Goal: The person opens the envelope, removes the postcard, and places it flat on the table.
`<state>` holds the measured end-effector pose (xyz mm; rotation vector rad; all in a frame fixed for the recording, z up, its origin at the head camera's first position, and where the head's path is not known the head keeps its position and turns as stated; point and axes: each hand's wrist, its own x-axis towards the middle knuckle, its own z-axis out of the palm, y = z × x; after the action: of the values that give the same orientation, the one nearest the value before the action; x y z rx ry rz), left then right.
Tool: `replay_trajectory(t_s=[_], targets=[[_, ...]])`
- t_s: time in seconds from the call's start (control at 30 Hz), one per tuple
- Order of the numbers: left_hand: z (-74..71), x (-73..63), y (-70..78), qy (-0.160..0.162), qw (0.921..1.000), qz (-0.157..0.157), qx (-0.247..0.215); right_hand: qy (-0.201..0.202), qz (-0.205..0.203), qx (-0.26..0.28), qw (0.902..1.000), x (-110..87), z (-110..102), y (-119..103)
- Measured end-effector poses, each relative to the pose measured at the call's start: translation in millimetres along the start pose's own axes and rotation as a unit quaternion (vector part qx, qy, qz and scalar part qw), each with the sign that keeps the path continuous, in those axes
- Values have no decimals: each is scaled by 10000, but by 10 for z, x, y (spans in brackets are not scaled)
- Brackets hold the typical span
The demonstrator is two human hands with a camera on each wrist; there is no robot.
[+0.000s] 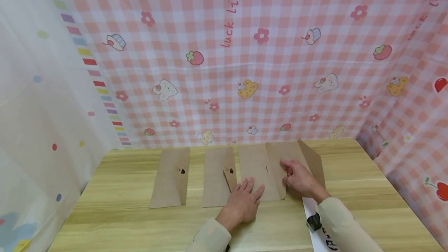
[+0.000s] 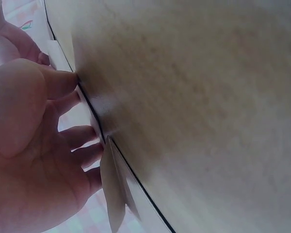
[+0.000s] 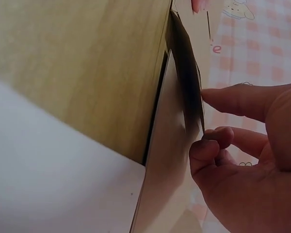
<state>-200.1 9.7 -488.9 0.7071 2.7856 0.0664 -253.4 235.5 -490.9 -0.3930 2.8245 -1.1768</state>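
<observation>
A brown cardboard piece [image 1: 253,166] with creased panels lies on the table before both hands. Its right-hand flap [image 1: 312,160] stands tilted up. With fingers spread, my left hand [image 1: 241,203] rests on the left panel, palm down. My right hand [image 1: 299,178] bends over the middle panel, index finger extended along it. In the right wrist view, the thumb and curled fingers pinch the edge of a raised cardboard flap [image 3: 186,77]. Left of the left hand lies a second folded cardboard piece [image 1: 215,178], its narrow printed flap lifted.
Farther left lies another folded cardboard piece [image 1: 166,178] with a small dark print. A white sheet [image 1: 309,209] with black lettering lies partly under the right forearm. The wooden table [image 1: 115,189] backs onto a pink checked cloth [image 1: 224,69].
</observation>
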Motion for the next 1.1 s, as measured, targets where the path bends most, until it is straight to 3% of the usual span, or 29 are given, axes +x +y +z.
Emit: replay_trajectory(t_s=[0.27, 0.47, 0.57, 0.83, 1.1], targets=[[-16, -15, 34, 31, 10000, 75, 45, -183, -402, 417, 9982, 57, 1, 35], [-22, -1, 47, 72, 9997, 106, 202, -290, 142, 611, 9976, 86, 4, 34], [-21, 9, 42, 68, 9997, 105, 202, -350, 364, 441, 9977, 112, 2, 32], [-19, 4, 15, 34, 10000, 42, 84, -485, 419, 89, 9979, 201, 46, 9], [9, 11, -4, 20, 10000, 38, 34, -265, 458, -127, 9985, 258, 137, 1]])
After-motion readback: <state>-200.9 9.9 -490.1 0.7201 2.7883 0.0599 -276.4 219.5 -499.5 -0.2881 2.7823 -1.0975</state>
